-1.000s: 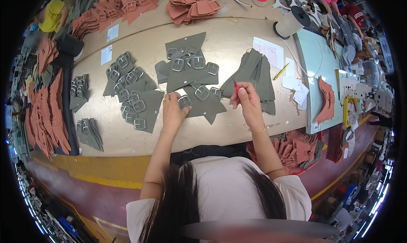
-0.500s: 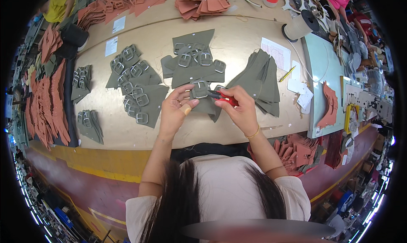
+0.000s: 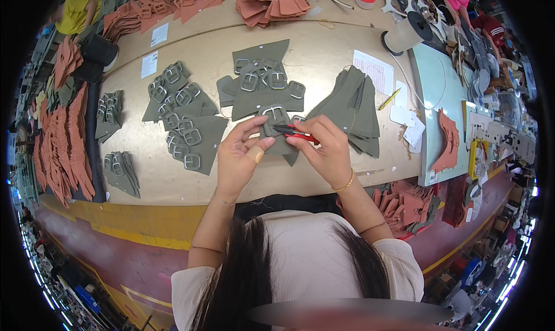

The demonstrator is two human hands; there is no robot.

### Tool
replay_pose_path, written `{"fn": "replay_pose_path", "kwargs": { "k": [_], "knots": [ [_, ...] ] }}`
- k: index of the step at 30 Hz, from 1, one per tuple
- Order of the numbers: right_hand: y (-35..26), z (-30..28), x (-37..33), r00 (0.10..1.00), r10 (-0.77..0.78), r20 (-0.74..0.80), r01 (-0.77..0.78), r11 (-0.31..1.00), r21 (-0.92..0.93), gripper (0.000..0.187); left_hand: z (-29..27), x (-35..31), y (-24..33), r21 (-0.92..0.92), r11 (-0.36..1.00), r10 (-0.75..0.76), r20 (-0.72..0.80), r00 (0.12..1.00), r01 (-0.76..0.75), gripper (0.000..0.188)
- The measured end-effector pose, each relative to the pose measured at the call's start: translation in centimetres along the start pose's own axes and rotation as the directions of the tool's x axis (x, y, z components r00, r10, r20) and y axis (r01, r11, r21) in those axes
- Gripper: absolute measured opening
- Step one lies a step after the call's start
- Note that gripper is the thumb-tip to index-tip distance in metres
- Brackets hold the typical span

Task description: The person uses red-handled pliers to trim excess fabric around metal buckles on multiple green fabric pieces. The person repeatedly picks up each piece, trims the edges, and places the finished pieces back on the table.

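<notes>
My left hand (image 3: 239, 153) pinches the edge of a dark green leather-like piece (image 3: 280, 143) with a silver buckle (image 3: 275, 115) at its upper end. My right hand (image 3: 329, 148) is closed around small red-handled thread snips (image 3: 305, 136). Their dark blades point left and lie over the piece, just below the buckle. Whether the tips touch it, I cannot tell. Beyond my hands is a stack of green buckled pieces (image 3: 270, 100). More buckled green pieces (image 3: 186, 131) overlap in a row to the left. Plain green pieces (image 3: 350, 111) fan out to the right.
Orange-brown pieces hang at the left edge (image 3: 68, 140) and lie along the far side (image 3: 272, 4). A cord spool (image 3: 408, 35), a yellow pen (image 3: 389, 99) and a printed sheet (image 3: 374, 71) are on the right. A pale green board (image 3: 430, 71) lies beyond them.
The snips have shifted left, so their blades now lie over the green piece under the buckle. The held piece is tilted slightly differently.
</notes>
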State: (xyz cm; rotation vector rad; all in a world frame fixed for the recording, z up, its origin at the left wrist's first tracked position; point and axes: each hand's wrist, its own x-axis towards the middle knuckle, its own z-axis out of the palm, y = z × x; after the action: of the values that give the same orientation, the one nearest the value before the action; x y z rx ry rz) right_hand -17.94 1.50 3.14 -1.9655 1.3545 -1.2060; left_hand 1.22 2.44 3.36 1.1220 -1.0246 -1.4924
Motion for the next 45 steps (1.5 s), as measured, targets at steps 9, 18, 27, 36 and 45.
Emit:
{"fn": "replay_pose_path", "kwargs": {
  "k": [9,18,27,36,45],
  "knots": [
    [-0.1,-0.1,0.0,0.999,0.039,0.017,-0.041,0.996,0.076,0.027,0.4,-0.2,0.2,0.008,0.999,0.035,0.014,0.999,-0.035,0.041],
    [-0.3,-0.3,0.0,0.999,0.047,0.007,-0.047,0.995,0.087,0.027,0.7,-0.3,0.3,0.003,1.000,0.031,-0.006,0.999,-0.031,0.040],
    [0.0,-0.6,-0.2,0.997,0.071,0.031,-0.073,0.994,0.079,0.027,1.0,-0.2,0.1,0.005,1.000,0.028,-0.021,0.999,-0.028,0.040],
    [-0.4,-0.2,-0.5,0.994,0.108,-0.011,-0.107,0.992,0.060,0.025,1.9,-0.3,-0.3,0.003,0.999,0.050,-0.066,0.997,-0.050,0.042],
    [0.5,0.4,-1.0,0.994,0.105,-0.029,-0.100,0.984,0.149,0.023,2.1,0.1,0.0,0.022,0.999,0.023,-0.039,0.999,-0.022,0.038]
  ]
}}
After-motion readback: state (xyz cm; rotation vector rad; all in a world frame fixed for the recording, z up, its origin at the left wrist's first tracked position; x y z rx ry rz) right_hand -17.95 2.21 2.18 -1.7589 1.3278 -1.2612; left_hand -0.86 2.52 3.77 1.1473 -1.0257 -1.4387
